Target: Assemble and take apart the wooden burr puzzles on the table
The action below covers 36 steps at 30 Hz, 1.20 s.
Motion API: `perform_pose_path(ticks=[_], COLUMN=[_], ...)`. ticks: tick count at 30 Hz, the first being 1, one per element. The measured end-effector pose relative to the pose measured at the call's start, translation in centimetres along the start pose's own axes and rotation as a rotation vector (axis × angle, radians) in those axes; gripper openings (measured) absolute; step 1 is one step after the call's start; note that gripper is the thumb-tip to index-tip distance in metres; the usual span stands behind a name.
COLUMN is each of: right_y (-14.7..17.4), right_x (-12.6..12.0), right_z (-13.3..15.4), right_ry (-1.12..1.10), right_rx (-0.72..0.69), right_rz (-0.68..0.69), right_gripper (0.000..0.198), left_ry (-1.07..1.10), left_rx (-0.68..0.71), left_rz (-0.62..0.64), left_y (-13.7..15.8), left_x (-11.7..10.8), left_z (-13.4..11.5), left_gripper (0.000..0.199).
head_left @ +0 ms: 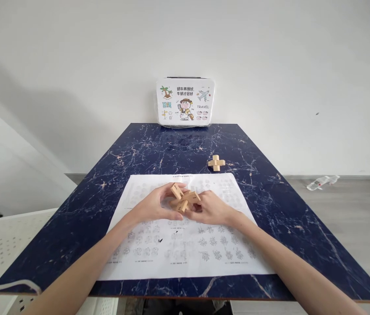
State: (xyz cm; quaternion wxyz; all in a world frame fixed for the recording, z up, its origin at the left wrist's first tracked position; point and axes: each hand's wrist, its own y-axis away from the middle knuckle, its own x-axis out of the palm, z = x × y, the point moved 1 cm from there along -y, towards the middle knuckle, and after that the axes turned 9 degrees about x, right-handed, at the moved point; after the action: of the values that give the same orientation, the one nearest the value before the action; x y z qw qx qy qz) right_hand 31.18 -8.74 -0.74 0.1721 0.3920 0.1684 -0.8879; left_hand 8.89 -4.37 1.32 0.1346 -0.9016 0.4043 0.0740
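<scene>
While fingers point(172, 215) clasp angular wooden blocks point(190, 198), paper point(185, 270) beneath.

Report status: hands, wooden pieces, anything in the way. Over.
Left hand and right hand gripping the wooden pieces. Pieces crossed at angles, partly hidden, above the printed sheet. Wooden cross beyond it, not blocking.

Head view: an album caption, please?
Left hand and right hand hold notched wooden pieces over a printed sheet.
</scene>
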Motion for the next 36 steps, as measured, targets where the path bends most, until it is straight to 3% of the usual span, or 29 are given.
perform_pose_path(ticks=[9,17,23,26,30,36], right_y=[-0.1,-0.4,-0.5,-0.5,-0.6,-0.7], right_x=[0.4,0.1,0.1,0.1,0.1,0.1], right_z=[-0.5,-0.6,-0.3,-0.3,-0.5,-0.9], right_ry=[-0.08,-0.234,-0.256,-0.265,-0.291,-0.321], right_rx=[0.106,0.19,0.216,0.229,0.255,0.303], right_rz=[-0.038,-0.094,-0.082,-0.089,-0.129,-0.21], right_gripper=[0.05,0.04,0.043,0.042,0.042,0.037], left_ry=[0.069,0.102,0.064,0.065,0.084,0.017], left_rx=[-0.027,-0.039,-0.023,-0.04,-0.026,0.012], left_rz=[-0.047,-0.154,-0.108,-0.146,-0.195,-0.243], left_y=[-0.1,-0.1,-0.2,-0.2,-0.3,-0.2], left_x=[0.1,0.1,0.1,0.1,0.3,-0.1], left_z=[0.0,0.0,-1.1,-1.3,-1.2,-1.2], left_gripper=[0.083,0.08,0.074,0.063,0.026,0.029])
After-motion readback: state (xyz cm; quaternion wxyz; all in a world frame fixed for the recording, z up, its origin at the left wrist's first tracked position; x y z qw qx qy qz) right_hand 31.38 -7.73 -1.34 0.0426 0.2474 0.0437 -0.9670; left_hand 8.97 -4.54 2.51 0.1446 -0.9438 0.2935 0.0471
